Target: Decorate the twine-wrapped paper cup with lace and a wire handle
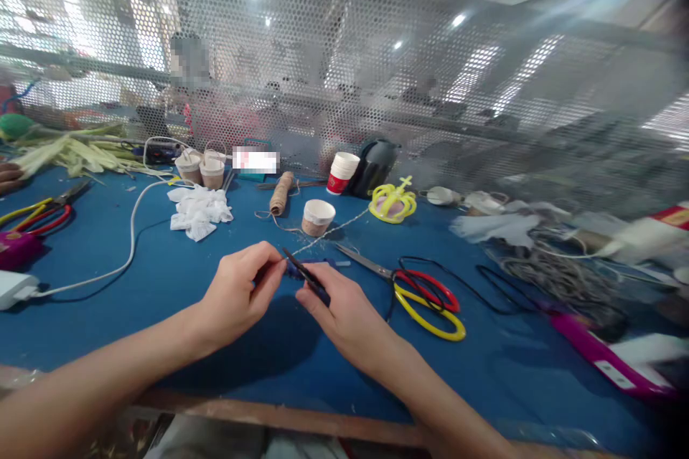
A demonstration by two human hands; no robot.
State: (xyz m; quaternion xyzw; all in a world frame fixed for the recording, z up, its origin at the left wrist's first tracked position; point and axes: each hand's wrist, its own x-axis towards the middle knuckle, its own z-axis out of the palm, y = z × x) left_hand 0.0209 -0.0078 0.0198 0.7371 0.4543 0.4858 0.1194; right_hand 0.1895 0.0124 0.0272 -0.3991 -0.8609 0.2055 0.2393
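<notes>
Near the middle of the blue table (161, 344), my left hand (242, 287) is closed in a pinch around the end of a thin twisted cord (336, 228). The cord runs up and right to a yellow crown-shaped piece (392, 202). My right hand (339, 305) is wrapped round a small dark tool (308, 276), whose tip lies beside my left fingertips. Behind the tool a dark blue object (296, 269) is partly hidden. A paper cup (317, 217) stands just beyond the cord.
Red-and-yellow scissors (425, 301) lie right of my right hand. Farther back are a twine roll (281, 193), white crumpled tissue (199, 211) and stacked cups (342, 173). A white cable (132, 229) crosses the left side. Tangled cord (565, 272) and a magenta device (608, 358) lie right.
</notes>
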